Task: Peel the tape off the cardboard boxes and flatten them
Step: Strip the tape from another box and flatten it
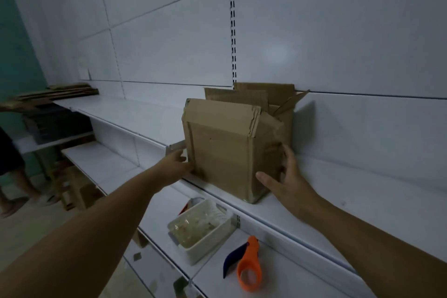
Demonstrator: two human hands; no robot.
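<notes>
A brown cardboard box (225,150) stands upright on the white upper shelf (338,201), its top flaps open and bent. Clear tape runs along its lower front corner. My left hand (175,164) touches the box's lower left edge with its fingers against the cardboard. My right hand (287,176) is spread against the box's right side, thumb out toward the front corner. Behind it a second open cardboard box (266,94) leans at the wall panel. A stack of flattened cardboard (60,93) lies at the far left end of the shelf.
On the lower shelf sit a white basket (200,227) holding crumpled clear tape and an orange and dark blue tape dispenser (246,266). A person's legs (14,172) stand at the far left beside a wooden stool (70,186).
</notes>
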